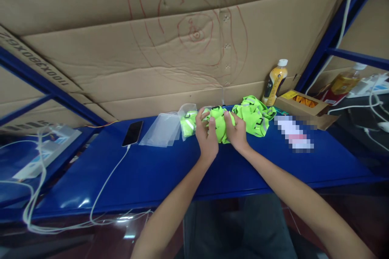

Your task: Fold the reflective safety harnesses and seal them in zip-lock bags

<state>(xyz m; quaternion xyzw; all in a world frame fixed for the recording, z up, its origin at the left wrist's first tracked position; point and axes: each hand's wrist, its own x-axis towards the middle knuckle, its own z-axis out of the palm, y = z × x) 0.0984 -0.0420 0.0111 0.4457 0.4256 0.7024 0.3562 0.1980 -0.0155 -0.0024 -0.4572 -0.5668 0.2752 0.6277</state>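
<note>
Between my two hands, over the blue tabletop, is a bunched neon-green reflective vest [222, 127]. My left hand [207, 134] curls round its left side, fingers bent over the fabric. From the right, my right hand [238, 131] presses on it with the thumb on top; its other fingers are partly hidden. Just left of my left hand lies a folded neon-green piece [187, 124] in a clear plastic bag. Beside my right hand is a loose heap of neon-green straps [253, 115] with grey reflective stripes and black parts.
Clear plastic bags [161, 130] and a charging phone [133, 133] lie to the left on the blue table [146, 174]. Right of the heap are a drink bottle [276, 82], an open cardboard box [300, 103] and a blurred-out item [293, 133]. Cardboard [100, 60] walls the back.
</note>
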